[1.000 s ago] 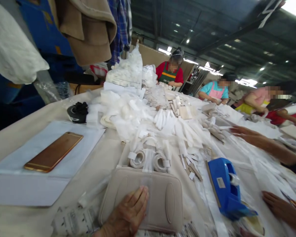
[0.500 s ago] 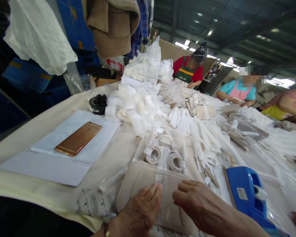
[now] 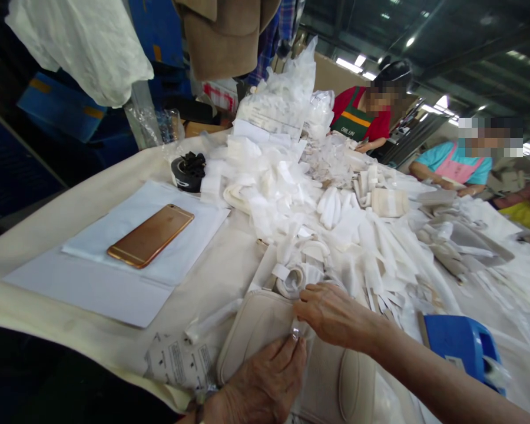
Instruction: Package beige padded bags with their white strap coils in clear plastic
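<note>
A beige handbag (image 3: 256,321) with curved stitched panels lies flat before me. My left hand (image 3: 265,377) rests on its lower middle, fingertips closed on a shiny strip of clear tape (image 3: 296,328). Just above, my right hand (image 3: 331,312) is pinched closed at the upper end of that strip, close to the bag's top edge. A rolled beige strap (image 3: 291,280) in white wrapping lies beyond that edge. My right hand hides the other roll beside it.
A blue tape dispenser (image 3: 461,347) stands at the right. On the left, a gold phone (image 3: 151,235) lies on paper sheets (image 3: 115,294), near a black roll (image 3: 188,174). White wrapping scraps (image 3: 269,182) pile up beyond the bag. Two co-workers (image 3: 357,121) sit across the table.
My right hand has moved up and left toward the bag's top edge, now covering the right strap roll. My left hand stays on the bag, its fingertips closer to the right hand. The view has shifted.
</note>
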The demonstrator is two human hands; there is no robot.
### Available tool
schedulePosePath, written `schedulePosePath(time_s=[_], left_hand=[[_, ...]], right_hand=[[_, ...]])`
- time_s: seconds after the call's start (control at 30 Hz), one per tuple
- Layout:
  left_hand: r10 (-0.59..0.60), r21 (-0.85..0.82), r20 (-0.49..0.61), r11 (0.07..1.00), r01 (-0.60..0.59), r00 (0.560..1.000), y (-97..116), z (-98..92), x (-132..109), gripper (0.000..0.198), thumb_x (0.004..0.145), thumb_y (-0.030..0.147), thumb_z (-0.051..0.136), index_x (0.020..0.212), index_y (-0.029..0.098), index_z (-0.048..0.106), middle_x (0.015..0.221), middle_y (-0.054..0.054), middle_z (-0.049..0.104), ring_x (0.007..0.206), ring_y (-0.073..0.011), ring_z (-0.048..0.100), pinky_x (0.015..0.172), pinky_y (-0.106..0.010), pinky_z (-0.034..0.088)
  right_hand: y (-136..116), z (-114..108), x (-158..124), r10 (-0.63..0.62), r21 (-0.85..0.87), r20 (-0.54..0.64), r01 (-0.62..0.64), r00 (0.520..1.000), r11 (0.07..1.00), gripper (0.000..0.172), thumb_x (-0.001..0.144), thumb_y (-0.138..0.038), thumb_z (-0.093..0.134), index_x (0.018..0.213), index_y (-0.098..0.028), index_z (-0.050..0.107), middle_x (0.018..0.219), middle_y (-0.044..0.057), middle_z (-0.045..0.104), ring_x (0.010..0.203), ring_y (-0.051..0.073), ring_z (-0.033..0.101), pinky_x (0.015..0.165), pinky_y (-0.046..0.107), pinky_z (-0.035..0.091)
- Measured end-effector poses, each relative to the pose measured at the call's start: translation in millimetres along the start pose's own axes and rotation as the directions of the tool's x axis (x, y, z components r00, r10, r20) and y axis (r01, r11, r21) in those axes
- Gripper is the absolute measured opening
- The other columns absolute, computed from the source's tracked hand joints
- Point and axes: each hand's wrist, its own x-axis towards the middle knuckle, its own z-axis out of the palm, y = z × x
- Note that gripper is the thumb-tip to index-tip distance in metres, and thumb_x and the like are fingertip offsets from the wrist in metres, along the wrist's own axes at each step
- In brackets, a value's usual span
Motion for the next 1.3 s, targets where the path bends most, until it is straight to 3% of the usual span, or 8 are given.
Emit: schedulePosePath(time_s=[0.17,0.33,0.53,0.7,0.83,1.0,1.23,1.3], left_hand=[[0.002,0.003,-0.002,1.000,-0.002,1.000,0.4,2.3,-0.4,0.031,0.089,0.025,0.046,0.113,0.010,0.060,0.121,-0.010,0.059,0.114,-0.0230,0.052,0.103,-0.033,0.035],[-0.003,-0.013,-0.004,1.000,0.003,1.000,-1.0,-1.5,-0.8,0.031,0.088,0.025,0.047,0.113,0.011,0.060,0.122,-0.008,0.059,0.115,-0.0217,0.051,0.103,-0.031,0.034],[0.019,-0.025,0.123,1.000,-0.016,0.992,-2.3,-9.0,-0.1,0.038,0.091,0.031,0.041,0.120,0.010,0.055,0.130,-0.010,0.053,0.121,-0.0224,0.045,0.104,-0.031,0.032],[0.005,-0.020,0.098,1.000,-0.003,0.995,-1.4,-11.0,1.9,0.040,0.091,0.030,0.042,0.122,0.009,0.053,0.129,-0.010,0.053,0.123,-0.0248,0.043,0.104,-0.032,0.033],[-0.013,-0.090,0.123,0.996,0.024,0.992,2.1,-10.5,-0.6,0.036,0.090,0.028,0.045,0.120,0.010,0.054,0.123,-0.010,0.056,0.121,-0.0233,0.044,0.105,-0.032,0.031],[-0.098,-0.133,-0.009,0.986,0.096,0.995,5.6,-1.0,-8.8,0.031,0.084,0.023,0.052,0.111,0.009,0.058,0.117,-0.011,0.058,0.113,-0.0224,0.050,0.103,-0.036,0.034],[-0.109,-0.158,-0.094,0.983,0.093,0.990,8.5,4.2,-6.0,0.018,0.088,0.019,0.046,0.096,0.011,0.060,0.122,-0.013,0.058,0.126,-0.0243,0.042,0.107,-0.037,0.031],[-0.130,-0.189,-0.140,0.977,0.102,0.982,8.8,8.0,-6.3,0.018,0.089,0.022,0.046,0.096,0.013,0.060,0.119,-0.013,0.061,0.124,-0.0215,0.044,0.107,-0.035,0.030]], right_hand=[[3.6,-5.2,12.7,0.269,0.105,0.111,-0.281,0.957,0.954,0.010,0.079,-0.026,0.063,0.075,-0.018,0.067,0.075,0.007,0.071,0.073,0.022,0.066,0.056,0.026,0.035],[25.1,1.1,15.9,0.445,0.217,-0.026,-0.430,0.895,0.877,0.053,0.056,-0.041,0.081,0.097,-0.014,0.060,0.075,0.006,0.069,0.067,0.023,0.064,0.050,0.024,0.032],[32.9,15.2,-7.4,0.469,0.284,-0.242,-0.400,0.849,0.871,0.010,0.084,-0.022,0.056,0.089,-0.015,0.060,0.078,0.005,0.064,0.072,0.016,0.058,0.064,0.026,0.041],[-15.9,61.7,-35.5,0.150,0.215,-0.616,-0.018,0.774,0.976,0.031,0.090,-0.013,0.035,0.106,-0.018,0.060,0.095,0.010,0.065,0.089,0.020,0.056,0.077,0.035,0.044],[-40.4,96.8,-42.1,0.113,0.143,-0.594,-0.034,0.797,0.989,0.042,0.089,-0.017,0.037,0.129,-0.016,0.046,0.114,0.011,0.062,0.105,0.024,0.051,0.091,0.043,0.041],[-46.8,111.4,-45.4,0.173,0.169,-0.566,-0.092,0.806,0.981,0.049,0.085,-0.019,0.044,0.133,-0.019,0.042,0.124,0.011,0.054,0.119,0.027,0.041,0.103,0.052,0.029],[-69.4,111.8,-57.2,0.265,0.262,-0.652,-0.116,0.710,0.958,0.035,0.084,-0.025,0.050,0.119,-0.028,0.055,0.108,0.006,0.059,0.113,0.024,0.046,0.106,0.054,0.022],[-68.4,114.4,-74.9,0.307,0.304,-0.711,-0.117,0.633,0.945,0.029,0.084,-0.028,0.050,0.111,-0.028,0.059,0.102,0.004,0.060,0.107,0.023,0.050,0.106,0.051,0.023]])
